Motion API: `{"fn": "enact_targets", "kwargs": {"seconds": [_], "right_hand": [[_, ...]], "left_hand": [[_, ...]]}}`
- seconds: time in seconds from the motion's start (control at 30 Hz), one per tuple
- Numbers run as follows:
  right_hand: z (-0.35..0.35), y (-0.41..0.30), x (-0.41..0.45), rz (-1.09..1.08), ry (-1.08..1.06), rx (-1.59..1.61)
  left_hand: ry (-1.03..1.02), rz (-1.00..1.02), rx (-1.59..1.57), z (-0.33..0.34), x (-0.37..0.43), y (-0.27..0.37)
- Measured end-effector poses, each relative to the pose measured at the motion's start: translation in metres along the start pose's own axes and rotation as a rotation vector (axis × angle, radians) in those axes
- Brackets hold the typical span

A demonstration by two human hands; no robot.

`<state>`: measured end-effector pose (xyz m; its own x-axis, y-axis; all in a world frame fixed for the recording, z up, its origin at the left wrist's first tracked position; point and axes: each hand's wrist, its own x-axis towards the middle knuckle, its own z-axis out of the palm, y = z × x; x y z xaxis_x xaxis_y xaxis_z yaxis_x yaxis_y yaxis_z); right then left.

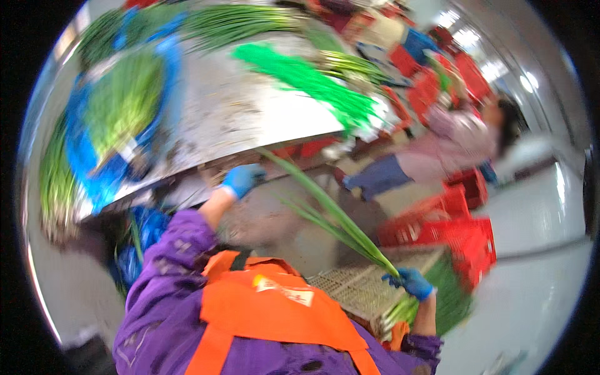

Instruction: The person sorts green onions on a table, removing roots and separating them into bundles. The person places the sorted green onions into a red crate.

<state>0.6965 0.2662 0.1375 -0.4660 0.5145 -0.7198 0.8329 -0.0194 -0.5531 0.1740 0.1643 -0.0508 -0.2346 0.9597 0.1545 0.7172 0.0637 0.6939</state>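
Note:
My right hand, in a blue glove, is closed around the lower part of a long green onion. Its leaves stretch up and left toward the metal table's edge. Below that hand are more green onions, beside a beige slatted plastic crate. At the near edge of the metal table is my left hand, also blue-gloved. Blur hides its fingers, and I cannot tell whether it holds anything. Bright green strips lie in a heap on the table.
Green onions lie on blue plastic at the table's left. More bundles lie along its far side. Red crates stand on the floor at right. A person in a pink top is beyond the table's right end.

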Motion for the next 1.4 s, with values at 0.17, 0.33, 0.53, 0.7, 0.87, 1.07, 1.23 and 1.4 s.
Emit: {"fn": "enact_targets", "kwargs": {"seconds": [0.17,0.33,0.53,0.7,0.87,1.07,1.23,1.4], "right_hand": [[-0.002,0.027,-0.011,-0.134,0.037,-0.082],[0.01,0.078,-0.075,-0.35,0.395,0.441],[0.015,0.131,-0.125,-0.263,0.977,0.7],[-0.03,0.197,-0.105,0.088,1.025,0.851],[-0.043,0.274,-0.061,0.164,1.12,1.141],[0.011,0.396,-0.054,0.825,0.499,0.239],[0.01,0.376,-0.031,1.003,0.782,0.625],[0.021,0.423,-0.035,1.273,0.317,0.498]], "left_hand": [[0.066,-0.364,-1.001,0.004,0.015,-0.018],[0.242,-0.418,-0.75,0.012,0.013,-0.074],[-0.022,-0.471,-0.61,0.021,-0.008,-0.103],[-0.07,-0.433,-0.555,0.022,-0.008,-0.075],[-0.021,-0.377,-0.454,-0.001,-0.039,-0.065],[-0.103,-0.104,0.19,-0.051,-0.152,-0.173],[-0.109,-1.098,0.05,-0.086,-0.351,-0.233],[-0.219,-1.293,-0.016,-0.076,-0.391,-0.222]]}}
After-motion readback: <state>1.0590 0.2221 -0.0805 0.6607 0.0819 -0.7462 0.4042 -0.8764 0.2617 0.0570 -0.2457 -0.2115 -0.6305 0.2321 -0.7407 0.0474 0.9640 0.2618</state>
